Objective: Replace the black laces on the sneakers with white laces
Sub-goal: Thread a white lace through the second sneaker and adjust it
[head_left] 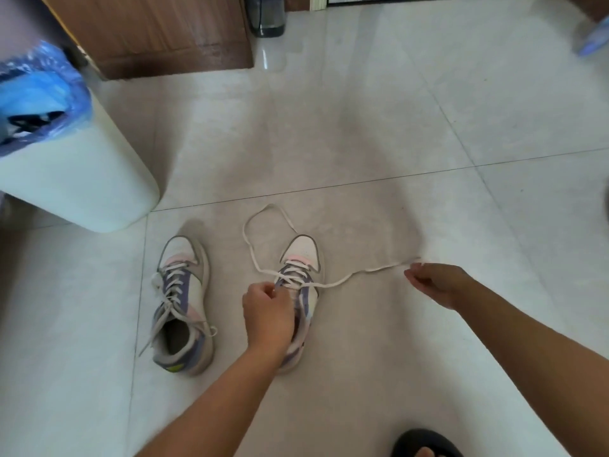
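Two white, purple and pink sneakers stand on the tiled floor, toes pointing away from me. The left sneaker (179,305) is fully laced with a white lace, its ends loose. The right sneaker (301,258) is partly laced with a white lace (349,278). My left hand (268,313) sits over this shoe's tongue and pinches the lace at the eyelets. My right hand (435,283) pinches the lace's right end, drawn out to the right. The lace's other end lies in a loop (260,222) on the floor beyond the shoe. No black lace is in view.
A white bin (85,179) with a blue plastic liner stands at the left. A brown wooden cabinet (158,31) and a dark container (267,14) are at the back. A foot in a black slipper (425,445) shows at the bottom edge.
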A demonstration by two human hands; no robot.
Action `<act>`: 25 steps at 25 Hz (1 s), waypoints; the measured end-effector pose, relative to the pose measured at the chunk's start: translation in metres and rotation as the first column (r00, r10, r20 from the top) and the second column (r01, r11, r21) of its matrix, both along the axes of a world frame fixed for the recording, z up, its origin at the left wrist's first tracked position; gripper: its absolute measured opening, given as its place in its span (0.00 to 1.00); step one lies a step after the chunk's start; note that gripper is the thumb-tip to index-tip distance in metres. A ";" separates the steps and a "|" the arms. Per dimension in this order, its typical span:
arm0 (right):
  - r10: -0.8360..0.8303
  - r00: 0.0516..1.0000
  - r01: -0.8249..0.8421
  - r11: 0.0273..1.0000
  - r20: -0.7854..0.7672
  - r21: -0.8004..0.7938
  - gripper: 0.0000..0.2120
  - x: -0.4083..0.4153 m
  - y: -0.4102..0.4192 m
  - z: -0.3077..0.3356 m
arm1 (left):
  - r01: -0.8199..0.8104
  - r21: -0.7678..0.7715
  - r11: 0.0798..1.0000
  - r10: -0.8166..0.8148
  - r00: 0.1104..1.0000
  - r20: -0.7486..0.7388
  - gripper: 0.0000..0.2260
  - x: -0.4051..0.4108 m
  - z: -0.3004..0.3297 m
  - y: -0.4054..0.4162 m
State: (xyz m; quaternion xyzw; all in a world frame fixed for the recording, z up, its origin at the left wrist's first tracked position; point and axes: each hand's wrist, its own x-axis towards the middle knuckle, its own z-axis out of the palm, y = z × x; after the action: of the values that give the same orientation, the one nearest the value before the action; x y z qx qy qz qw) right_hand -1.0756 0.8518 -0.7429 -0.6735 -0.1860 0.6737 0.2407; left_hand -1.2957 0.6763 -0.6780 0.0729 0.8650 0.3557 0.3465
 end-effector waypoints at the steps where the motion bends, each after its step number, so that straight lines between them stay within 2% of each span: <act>1: 0.058 0.997 -0.060 0.997 -0.054 -0.041 0.05 -0.018 -0.017 -0.002 | 0.193 -0.016 0.981 -0.193 0.980 -0.052 0.09 -0.003 -0.002 -0.004; 2: 0.137 0.986 -0.144 0.987 -0.094 -0.074 0.06 -0.036 -0.034 -0.002 | 0.348 -0.054 0.936 -0.351 0.934 -0.064 0.10 -0.004 -0.005 -0.006; 4: 0.294 0.945 -0.310 0.945 -0.142 -0.103 0.07 -0.069 -0.064 0.001 | 0.467 -0.071 0.881 -0.470 0.882 -0.033 0.12 -0.004 -0.015 -0.009; 6: 0.347 0.921 -0.366 0.927 -0.179 -0.086 0.07 -0.095 -0.084 0.005 | 0.410 0.006 0.912 -0.409 0.911 0.053 0.12 -0.001 -0.022 -0.010; 8: 0.322 0.921 -0.339 0.940 -0.217 -0.043 0.08 -0.114 -0.093 0.009 | 0.299 0.069 0.952 -0.306 0.942 0.137 0.10 0.002 -0.029 -0.008; 10: 0.312 0.919 -0.318 0.948 -0.239 0.017 0.08 -0.124 -0.095 0.015 | 0.240 0.137 0.961 -0.267 0.936 0.230 0.08 0.003 -0.033 -0.007; 13: 0.346 0.922 -0.339 0.938 -0.172 0.068 0.09 -0.126 -0.094 0.019 | 0.149 0.159 0.976 -0.198 0.910 0.364 0.06 0.007 -0.037 -0.007; 17: 0.318 0.928 -0.311 0.948 -0.195 0.065 0.08 -0.120 -0.095 0.018 | 0.072 0.164 0.984 -0.134 0.904 0.407 0.06 0.009 -0.040 -0.006; 23: 0.289 0.914 -0.279 0.957 -0.284 0.073 0.08 -0.120 -0.096 0.014 | 0.066 0.168 0.984 -0.131 0.900 0.415 0.07 0.010 -0.035 -0.006; 25: 0.289 0.921 -0.275 0.957 -0.263 0.089 0.09 -0.121 -0.095 0.013 | 0.063 0.172 0.983 -0.131 0.899 0.417 0.08 0.010 -0.034 -0.006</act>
State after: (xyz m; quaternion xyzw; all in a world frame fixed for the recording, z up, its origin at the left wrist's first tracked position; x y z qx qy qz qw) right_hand -1.1970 0.7569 -0.7295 -0.5340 -0.2630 0.7827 0.1816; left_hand -1.2860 0.6706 -0.7124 0.0631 0.7334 0.4110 0.5378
